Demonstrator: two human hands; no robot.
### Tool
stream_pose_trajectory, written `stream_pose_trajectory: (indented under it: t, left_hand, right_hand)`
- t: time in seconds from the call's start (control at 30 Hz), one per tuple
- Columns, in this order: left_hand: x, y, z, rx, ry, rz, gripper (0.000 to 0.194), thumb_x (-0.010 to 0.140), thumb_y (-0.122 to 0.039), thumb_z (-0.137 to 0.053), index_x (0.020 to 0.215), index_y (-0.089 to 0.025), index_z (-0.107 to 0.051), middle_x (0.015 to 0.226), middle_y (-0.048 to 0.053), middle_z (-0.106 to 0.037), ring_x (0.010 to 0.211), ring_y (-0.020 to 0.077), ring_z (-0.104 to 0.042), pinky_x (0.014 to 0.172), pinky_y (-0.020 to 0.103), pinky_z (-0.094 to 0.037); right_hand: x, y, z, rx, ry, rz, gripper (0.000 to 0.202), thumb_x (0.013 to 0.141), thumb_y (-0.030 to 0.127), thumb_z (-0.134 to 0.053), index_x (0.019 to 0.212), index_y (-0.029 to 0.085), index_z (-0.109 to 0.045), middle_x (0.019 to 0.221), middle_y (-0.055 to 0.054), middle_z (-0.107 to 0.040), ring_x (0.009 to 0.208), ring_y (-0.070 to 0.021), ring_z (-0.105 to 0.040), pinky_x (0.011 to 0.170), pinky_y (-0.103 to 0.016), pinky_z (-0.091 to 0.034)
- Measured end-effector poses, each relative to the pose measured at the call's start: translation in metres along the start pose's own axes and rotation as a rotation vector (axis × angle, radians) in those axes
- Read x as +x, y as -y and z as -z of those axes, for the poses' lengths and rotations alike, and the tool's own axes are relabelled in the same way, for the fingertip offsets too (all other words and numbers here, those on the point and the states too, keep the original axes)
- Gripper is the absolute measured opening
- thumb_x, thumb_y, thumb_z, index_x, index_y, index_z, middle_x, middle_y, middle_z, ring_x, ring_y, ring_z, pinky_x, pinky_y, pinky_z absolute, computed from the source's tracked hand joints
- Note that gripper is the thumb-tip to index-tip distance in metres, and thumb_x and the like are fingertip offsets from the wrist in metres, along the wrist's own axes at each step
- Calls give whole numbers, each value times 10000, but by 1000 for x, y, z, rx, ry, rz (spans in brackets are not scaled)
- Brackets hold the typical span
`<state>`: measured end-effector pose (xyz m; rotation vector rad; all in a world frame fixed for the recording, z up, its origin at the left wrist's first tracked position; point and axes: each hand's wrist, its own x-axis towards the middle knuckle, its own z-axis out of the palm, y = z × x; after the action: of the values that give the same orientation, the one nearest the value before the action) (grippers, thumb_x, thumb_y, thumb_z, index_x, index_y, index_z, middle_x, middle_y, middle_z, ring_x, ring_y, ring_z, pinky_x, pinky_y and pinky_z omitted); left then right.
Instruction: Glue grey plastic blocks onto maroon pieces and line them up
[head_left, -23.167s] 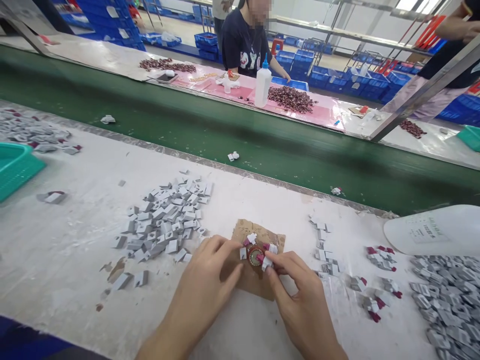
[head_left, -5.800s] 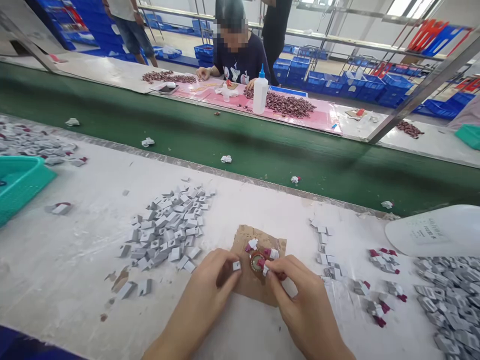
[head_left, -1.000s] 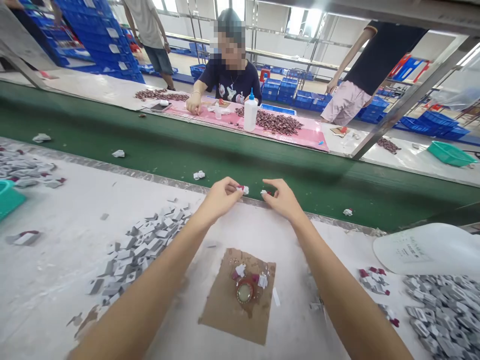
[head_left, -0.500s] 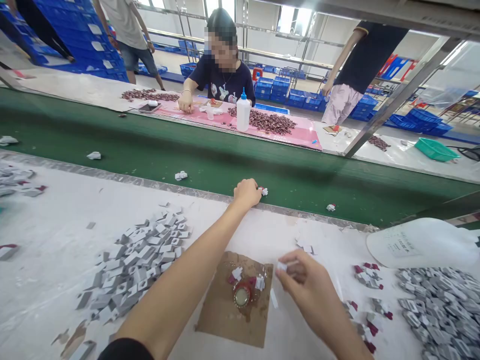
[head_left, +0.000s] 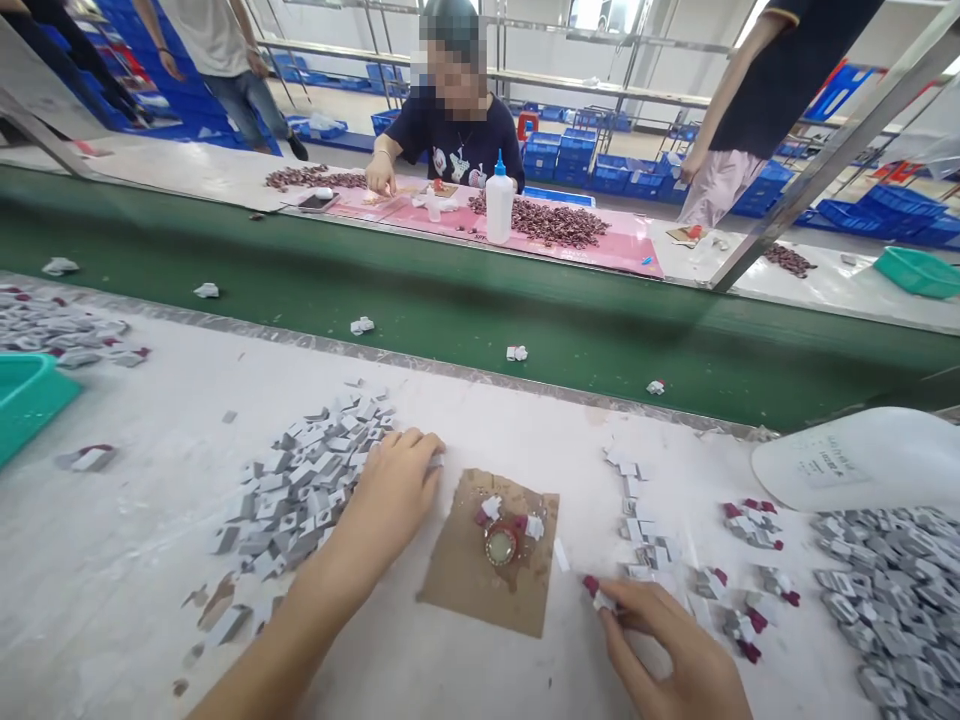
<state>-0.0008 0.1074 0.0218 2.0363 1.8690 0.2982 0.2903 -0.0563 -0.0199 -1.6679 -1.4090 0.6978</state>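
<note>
My left hand (head_left: 397, 485) is at the right side of a pile of small grey blocks (head_left: 300, 495), fingers curled, with a bit of a grey block (head_left: 436, 460) showing at its fingertips. Between thumb and finger, my right hand (head_left: 667, 640) pinches a small grey-and-maroon piece (head_left: 600, 595) just above the white table. Between the hands lies a brown cardboard square (head_left: 457, 585). On it sit a round red-rimmed cap (head_left: 501, 545) in a wet patch and two white-and-maroon pieces (head_left: 491, 508).
Beyond the table runs a green belt (head_left: 435, 300) carrying several small white pieces. A white jug (head_left: 847, 460) lies at right, by a heap of grey parts (head_left: 892, 600). At left is a green tray (head_left: 34, 400). A co-worker (head_left: 457, 140) sits across the belt, near a glue bottle (head_left: 499, 210).
My left hand has come back from the belt to the grey pile, leaving a white piece on the belt. My right hand has moved down and right and now pinches a maroon-ended piece.
</note>
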Motion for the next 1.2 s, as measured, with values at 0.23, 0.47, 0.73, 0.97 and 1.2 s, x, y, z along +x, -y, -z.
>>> stream_pose_trajectory:
  t: [0.23, 0.47, 0.73, 0.97, 1.2]
  left_hand:
    - [-31, 0, -3, -173, -32, -1, 224, 997, -389, -482, 1045, -249, -651, 975, 69, -720, 792, 257, -720, 686, 372, -570]
    - [-73, -9, -26, -340, 72, -121, 282, 1003, -311, -473, 984, -246, -746, 957, 60, -689, 705, 218, -693, 669, 359, -561]
    - [-84, -1, -36, -494, 110, -120, 299, 994, -237, -524, 1204, -267, -735, 1036, 58, -680, 756, 208, -692, 695, 332, -580]
    - [-85, -3, -29, -612, 95, -103, 182, 1037, -287, -583, 1086, -306, -758, 1078, 29, -756, 914, 227, -718, 853, 350, -584]
    - [-80, -13, -17, -843, 70, -7, 169, 1039, -402, -666, 1127, -328, -789, 1120, 30, -767, 1038, 238, -737, 909, 342, -598]
  right_hand:
    - [30, 52, -24, 281, 128, -115, 250, 1001, 506, -764, 1027, 294, -894, 990, -84, -851, 898, -295, -792, 821, -385, -687]
    - [36, 60, -46, 186, 206, 117, 209, 1041, 220, -656, 1085, 295, -846, 1030, -53, -846, 911, -246, -811, 812, -341, -671]
    - [40, 64, -47, 76, 244, 234, 291, 1059, 152, -599, 1167, 277, -838, 1123, -70, -857, 1030, -259, -825, 908, -379, -687]
    - [41, 69, -48, 61, 263, 275, 315, 1055, 128, -575, 1155, 250, -848, 1119, -93, -861, 1027, -270, -822, 889, -383, -684]
    - [45, 72, -37, 383, 262, -85, 188, 1041, 328, -696, 1106, 292, -869, 1089, -68, -851, 997, -263, -795, 871, -377, -653]
